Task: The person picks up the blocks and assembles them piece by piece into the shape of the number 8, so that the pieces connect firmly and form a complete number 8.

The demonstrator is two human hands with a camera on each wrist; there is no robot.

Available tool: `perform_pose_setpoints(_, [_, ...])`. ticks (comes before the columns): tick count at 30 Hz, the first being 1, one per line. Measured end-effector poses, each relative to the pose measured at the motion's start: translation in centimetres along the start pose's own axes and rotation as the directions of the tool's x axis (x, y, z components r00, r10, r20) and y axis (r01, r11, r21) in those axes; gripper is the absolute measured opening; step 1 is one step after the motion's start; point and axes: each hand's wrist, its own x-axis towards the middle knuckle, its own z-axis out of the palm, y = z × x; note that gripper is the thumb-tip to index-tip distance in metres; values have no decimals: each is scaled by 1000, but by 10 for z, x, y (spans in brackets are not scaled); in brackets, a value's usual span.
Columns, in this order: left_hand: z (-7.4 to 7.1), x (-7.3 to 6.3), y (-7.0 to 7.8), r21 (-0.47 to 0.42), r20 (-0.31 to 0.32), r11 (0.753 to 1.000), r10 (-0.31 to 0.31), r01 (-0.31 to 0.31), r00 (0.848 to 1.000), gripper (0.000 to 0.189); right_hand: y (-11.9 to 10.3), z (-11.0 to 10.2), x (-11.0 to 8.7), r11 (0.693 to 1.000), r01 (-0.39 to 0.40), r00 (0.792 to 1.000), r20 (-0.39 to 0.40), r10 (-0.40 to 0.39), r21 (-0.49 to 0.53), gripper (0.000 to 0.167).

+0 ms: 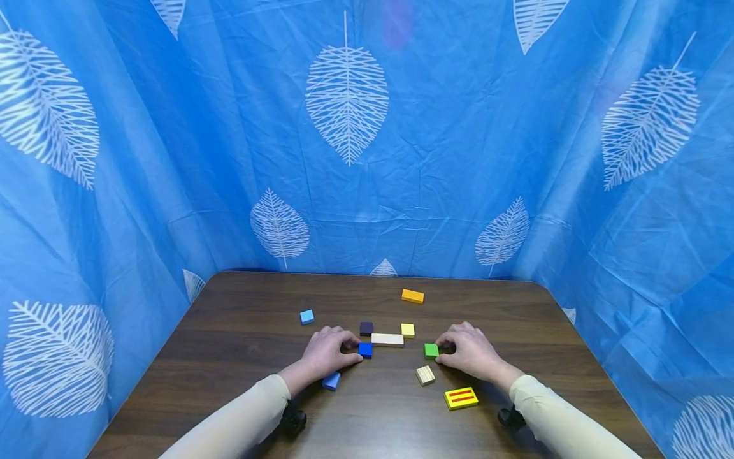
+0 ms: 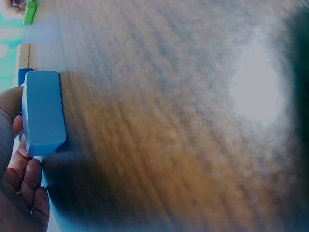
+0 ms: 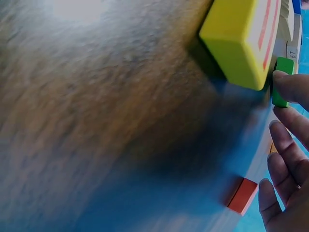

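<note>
My left hand pinches a dark blue block between thumb and fingers, at the left end of a long pale wooden block. Across from it, my right hand pinches a green block, which stands apart from the pale block's right end. In the right wrist view, thumb and forefinger meet on that green block. Behind the pale block's ends sit a dark purple block and a light yellow block. A mid-blue block lies under my left wrist, looming large in the left wrist view.
A ridged wooden block and a yellow block with red stripes lie nearer me. Farther back are a light blue block and an orange one. The right wrist view shows a red block. Blue curtains surround the brown table.
</note>
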Motion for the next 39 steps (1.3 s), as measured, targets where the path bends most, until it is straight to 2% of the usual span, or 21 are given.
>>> perform_pose_setpoints(14, [1, 1, -1, 7, -5, 1000, -4, 4, 1000, 31, -16, 1, 10, 999, 37, 999, -23, -37, -4, 27])
perform_pose_setpoints(28, [0, 2, -1, 12, -10, 1000, -6, 6, 1000, 31, -34, 4, 16, 996, 79, 997, 4, -79, 32, 26])
perform_pose_setpoints(39, [1, 2, -1, -3, -4, 1000, -12, 12, 1000, 31, -38, 7, 18, 994, 105, 994, 22, -106, 20, 27])
